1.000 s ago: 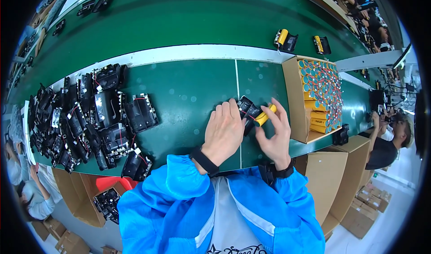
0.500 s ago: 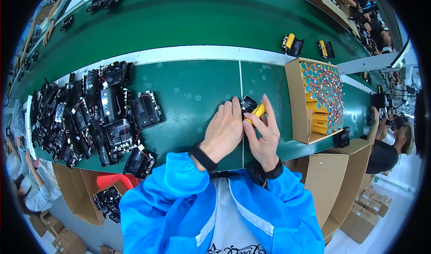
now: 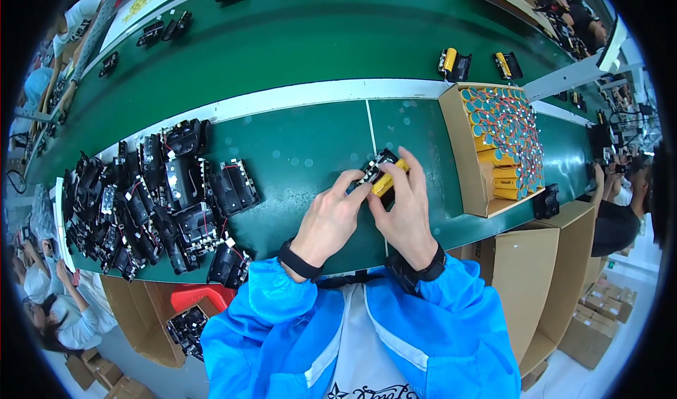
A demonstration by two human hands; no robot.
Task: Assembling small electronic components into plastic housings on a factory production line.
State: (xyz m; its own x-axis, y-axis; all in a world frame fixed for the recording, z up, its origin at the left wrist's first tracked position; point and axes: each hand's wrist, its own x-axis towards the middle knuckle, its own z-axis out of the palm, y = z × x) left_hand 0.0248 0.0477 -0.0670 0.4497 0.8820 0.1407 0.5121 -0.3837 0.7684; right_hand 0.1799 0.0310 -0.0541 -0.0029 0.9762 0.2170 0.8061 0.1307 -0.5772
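Observation:
A yellow cylindrical battery (image 3: 383, 184) lies against a black plastic housing with a small circuit board (image 3: 379, 161), just above the green bench in front of me. My right hand (image 3: 407, 219) has its thumb and fingers closed round the battery. With its fingers bent, my left hand (image 3: 326, 223) grips the near left end of the housing. My fingers cover part of both pieces, so I cannot tell how far the battery sits in the housing.
A pile of black housings (image 3: 134, 209) covers the bench's left side. At the right stands a cardboard box (image 3: 455, 152) of yellow batteries with red wires. Housings holding batteries (image 3: 455, 64) lie on the green belt (image 3: 317, 39) beyond a white rail. Open cartons (image 3: 525, 279) flank me.
My left hand has drawn back toward me and left, uncovering the housing's circuit board. The battery now lies along the housing, with my right fingers over it. The view has shifted slightly.

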